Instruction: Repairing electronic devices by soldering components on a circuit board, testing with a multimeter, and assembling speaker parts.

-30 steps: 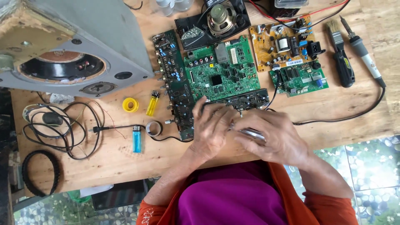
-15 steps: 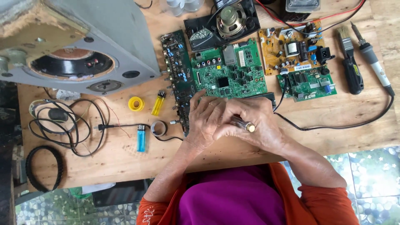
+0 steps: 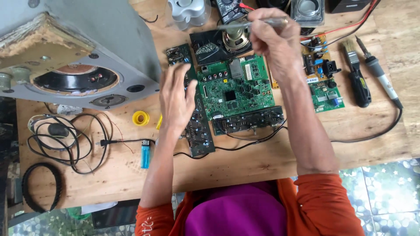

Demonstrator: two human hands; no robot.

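While right hand point(image 3: 273, 32) pinches slim metal tool point(image 3: 245, 25), left hand point(image 3: 177, 98) spread on dark circuit board point(image 3: 197, 126).

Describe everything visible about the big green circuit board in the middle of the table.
The green circuit board lies flat, component side up, on the wooden table. It is roughly rectangular, with a black square chip near its centre, a silver shield and a white connector along the far edge, and a row of round sockets at the far left. A long dark board borders its left side and a black component strip its near edge. The left hand rests just beside it.
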